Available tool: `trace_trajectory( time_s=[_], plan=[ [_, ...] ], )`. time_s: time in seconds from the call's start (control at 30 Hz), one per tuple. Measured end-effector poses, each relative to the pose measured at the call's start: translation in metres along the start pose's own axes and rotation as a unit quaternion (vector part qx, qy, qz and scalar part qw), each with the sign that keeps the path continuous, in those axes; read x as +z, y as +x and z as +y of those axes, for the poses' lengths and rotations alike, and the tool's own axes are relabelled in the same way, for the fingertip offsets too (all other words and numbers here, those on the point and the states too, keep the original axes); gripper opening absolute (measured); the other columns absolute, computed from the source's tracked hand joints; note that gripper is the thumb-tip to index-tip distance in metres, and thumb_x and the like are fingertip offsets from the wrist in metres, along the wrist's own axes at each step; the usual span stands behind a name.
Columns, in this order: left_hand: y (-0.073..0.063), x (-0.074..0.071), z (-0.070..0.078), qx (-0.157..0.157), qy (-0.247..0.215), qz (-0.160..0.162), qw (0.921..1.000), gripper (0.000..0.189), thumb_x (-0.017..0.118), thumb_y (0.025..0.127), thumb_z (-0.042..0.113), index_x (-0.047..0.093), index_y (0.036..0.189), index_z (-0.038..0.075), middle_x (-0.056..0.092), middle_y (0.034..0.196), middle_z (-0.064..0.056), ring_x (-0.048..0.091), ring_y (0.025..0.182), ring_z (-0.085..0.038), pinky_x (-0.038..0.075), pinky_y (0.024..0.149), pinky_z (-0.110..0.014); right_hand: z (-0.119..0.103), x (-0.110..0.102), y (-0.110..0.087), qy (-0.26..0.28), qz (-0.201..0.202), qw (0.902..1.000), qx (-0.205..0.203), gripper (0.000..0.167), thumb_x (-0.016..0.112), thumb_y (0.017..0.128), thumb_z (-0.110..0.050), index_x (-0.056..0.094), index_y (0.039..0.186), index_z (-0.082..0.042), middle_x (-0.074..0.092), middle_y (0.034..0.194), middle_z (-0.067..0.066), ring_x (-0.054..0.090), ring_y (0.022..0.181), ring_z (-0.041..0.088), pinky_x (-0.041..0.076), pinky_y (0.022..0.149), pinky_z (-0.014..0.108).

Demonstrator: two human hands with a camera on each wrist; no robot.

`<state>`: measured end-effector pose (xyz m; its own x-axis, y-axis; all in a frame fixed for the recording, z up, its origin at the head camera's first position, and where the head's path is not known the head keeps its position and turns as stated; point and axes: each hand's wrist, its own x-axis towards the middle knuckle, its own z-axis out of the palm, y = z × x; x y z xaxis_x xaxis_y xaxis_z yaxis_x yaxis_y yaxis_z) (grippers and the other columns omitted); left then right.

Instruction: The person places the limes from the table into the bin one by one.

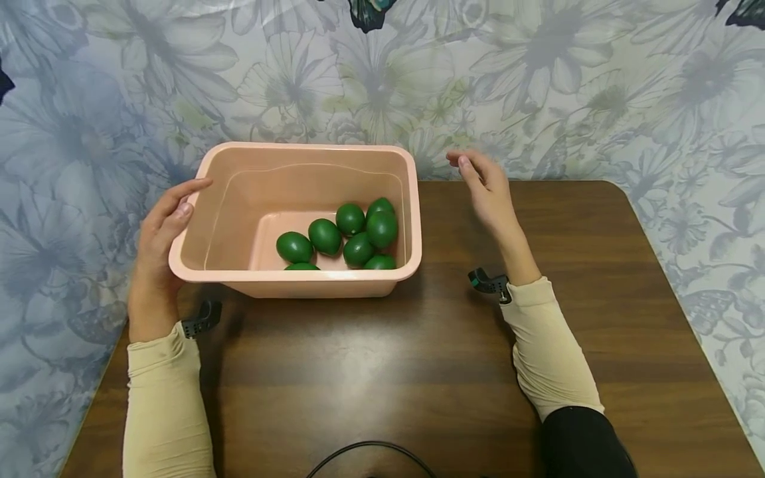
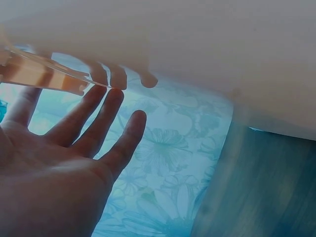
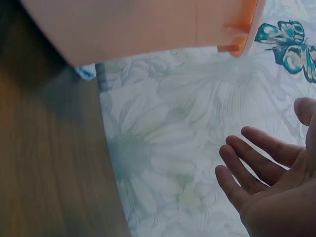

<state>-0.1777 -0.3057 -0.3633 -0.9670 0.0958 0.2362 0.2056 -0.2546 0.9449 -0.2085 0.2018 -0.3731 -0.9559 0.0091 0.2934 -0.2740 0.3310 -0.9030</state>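
Observation:
A pale pink plastic basin (image 1: 299,275) stands near the back of the brown table, with several glossy dark green oval fruits (image 1: 325,237) gathered toward its right side. My left hand (image 1: 160,245) is at the basin's left end, its forefinger and thumb overlapping the rim. From the left wrist, the left fingers (image 2: 111,106) look fairly straight and spread, with tips right at the basin's shiny wall. My right hand (image 1: 487,189) hovers to the right of the basin, apart from it and holding nothing. Its fingers (image 3: 256,170) are loosely bent in the right wrist view.
The wooden table (image 1: 358,372) spreads in front of the basin. A black cable (image 1: 370,443) arcs along the near edge. Behind and beside the table is a floral-patterned covering (image 1: 382,86). Small black devices (image 1: 203,318) are strapped at both wrists.

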Motion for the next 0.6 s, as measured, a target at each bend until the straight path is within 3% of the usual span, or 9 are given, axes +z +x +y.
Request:
trace_trajectory(
  time_s=[0.13, 0.27, 0.43, 0.6],
  plan=[
    [-0.004, -0.003, -0.004, -0.002, -0.002, -0.004, 1.0, 0.048, 0.051, 0.106, 0.012, 0.05, 0.15, -0.008, 0.052, 0.148, -0.022, 0.06, 0.122, -0.029, 0.058, 0.094, -0.031, 0.025, -0.008, -0.003, -0.032, 0.003, 0.9995, 0.001, 0.044, 0.045, 0.114, -0.036, 0.07, 0.136, -0.007, 0.07, 0.136, 0.014, 0.061, 0.131, 0.025, 0.044, 0.114, 0.044],
    [-0.003, -0.005, -0.005, -0.005, 0.006, -0.003, 1.0, 0.049, 0.051, 0.106, 0.012, 0.049, 0.151, -0.008, 0.052, 0.149, -0.021, 0.06, 0.122, -0.029, 0.058, 0.093, -0.031, 0.04, -0.022, -0.011, -0.073, 0.011, 0.9965, 0.039, 0.053, 0.04, 0.113, -0.048, 0.064, 0.144, -0.012, 0.064, 0.146, 0.011, 0.055, 0.14, 0.027, 0.041, 0.118, 0.05],
    [-0.001, -0.006, -0.002, -0.003, 0.01, -0.003, 0.9999, 0.048, 0.051, 0.106, 0.011, 0.05, 0.151, -0.008, 0.052, 0.151, -0.022, 0.06, 0.123, -0.029, 0.058, 0.093, -0.03, 0.055, -0.043, -0.023, -0.113, 0.015, 0.9881, 0.103, 0.07, 0.034, 0.11, -0.061, 0.046, 0.159, -0.013, 0.043, 0.166, 0.009, 0.036, 0.156, 0.03, 0.028, 0.126, 0.055],
    [0.002, -0.004, 0.001, 0.004, 0.009, -0.02, 0.9997, 0.046, 0.051, 0.107, 0.009, 0.051, 0.15, -0.009, 0.052, 0.151, -0.021, 0.06, 0.122, -0.026, 0.058, 0.093, -0.027, 0.064, -0.06, -0.037, -0.145, -0.002, 0.9828, 0.114, 0.071, 0.032, 0.111, -0.059, 0.033, 0.166, -0.014, 0.026, 0.174, 0.01, 0.018, 0.162, 0.033, 0.016, 0.129, 0.06]
  ],
)
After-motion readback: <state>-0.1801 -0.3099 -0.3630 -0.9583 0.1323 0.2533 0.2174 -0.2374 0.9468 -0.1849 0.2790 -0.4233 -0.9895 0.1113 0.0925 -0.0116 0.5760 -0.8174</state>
